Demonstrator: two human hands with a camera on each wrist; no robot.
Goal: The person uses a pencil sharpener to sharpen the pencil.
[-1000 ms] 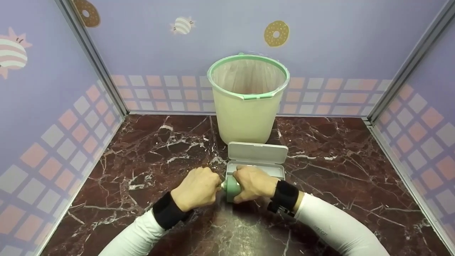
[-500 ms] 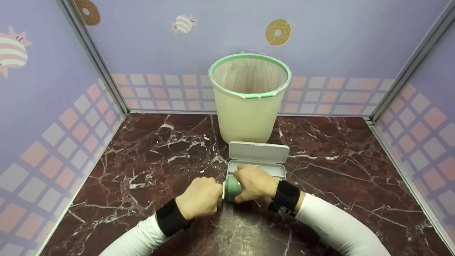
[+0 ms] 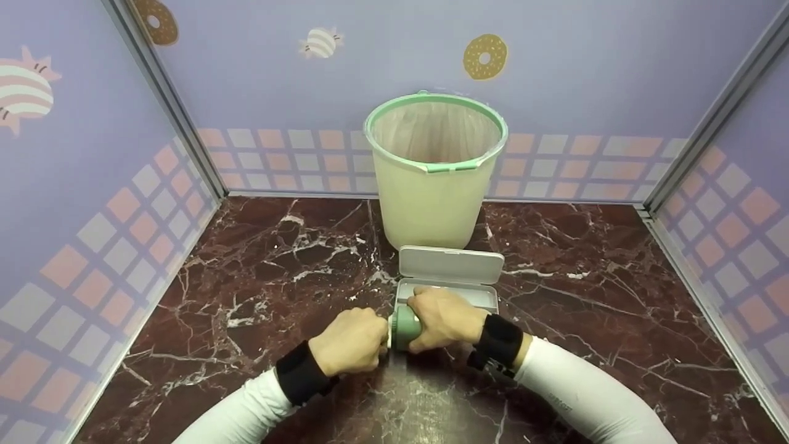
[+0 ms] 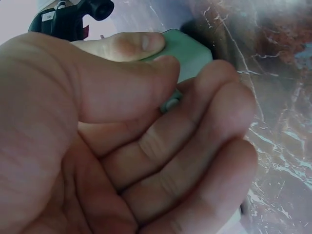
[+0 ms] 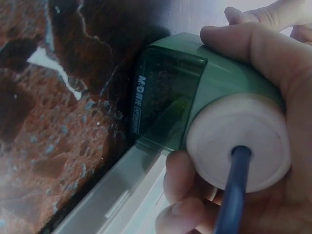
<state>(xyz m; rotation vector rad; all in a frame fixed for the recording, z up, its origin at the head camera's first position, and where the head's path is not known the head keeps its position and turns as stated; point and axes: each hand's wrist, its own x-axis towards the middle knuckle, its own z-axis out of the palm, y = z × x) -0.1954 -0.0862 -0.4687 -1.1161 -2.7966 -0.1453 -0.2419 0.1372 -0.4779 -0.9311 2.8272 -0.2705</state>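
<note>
My right hand (image 3: 445,317) grips a green pencil sharpener (image 3: 405,328), its thumb across the top and its fingers beneath. In the right wrist view a dark blue pencil (image 5: 236,195) sticks into the hole of the sharpener's round pale face (image 5: 209,131); a dark see-through window (image 5: 163,97) shows on its side. My left hand (image 3: 348,341) is curled at the sharpener's other end, holding the crank handle (image 4: 171,103), which the fingers mostly cover in the left wrist view. The white part of the crank (image 3: 389,333) peeks out beside the knuckles.
An open grey pencil case (image 3: 451,265) lies just behind the sharpener, its lid raised toward the bin. A pale bin (image 3: 428,206) with a green rim and a plastic liner stands against the back wall. Patterned panels enclose the dark marbled tabletop (image 3: 277,246) on three sides.
My left hand has moved down and slightly right at the crank, mostly in the first half second. The right hand and the sharpener stay about where they were.
</note>
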